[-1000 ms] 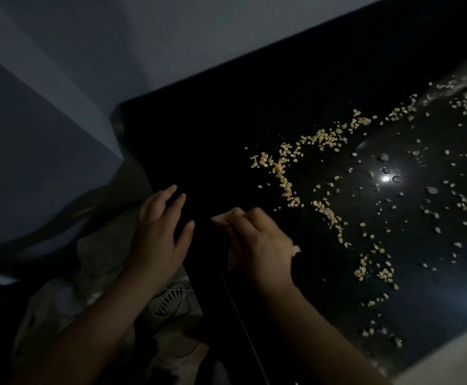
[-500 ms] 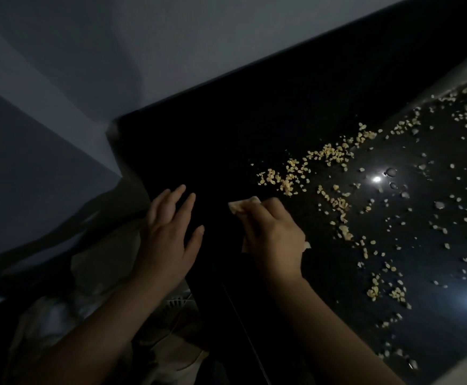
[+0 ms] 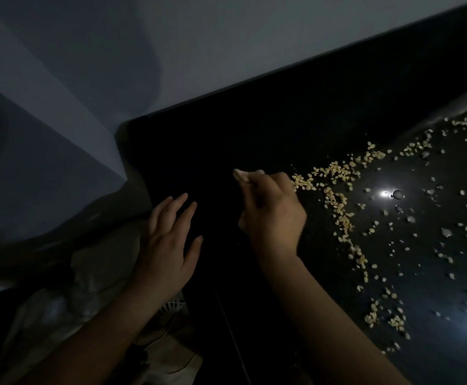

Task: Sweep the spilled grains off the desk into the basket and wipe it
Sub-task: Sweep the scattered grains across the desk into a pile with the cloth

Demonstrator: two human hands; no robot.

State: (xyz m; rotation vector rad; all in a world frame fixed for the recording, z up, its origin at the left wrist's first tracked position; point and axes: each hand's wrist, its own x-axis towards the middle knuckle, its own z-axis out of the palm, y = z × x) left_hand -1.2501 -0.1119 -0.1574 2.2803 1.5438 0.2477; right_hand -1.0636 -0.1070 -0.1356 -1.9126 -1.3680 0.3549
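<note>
Right hand is gripping a pale crumpled wipe. Small yellowish grains are lying just beside it. Left hand is lying released.

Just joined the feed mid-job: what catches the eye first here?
Pale grains scatter over the right of the glossy black desk, thickest in a ridge beside the right hand, which grips a pale cloth. The left hand is open at the desk's left edge.
</note>
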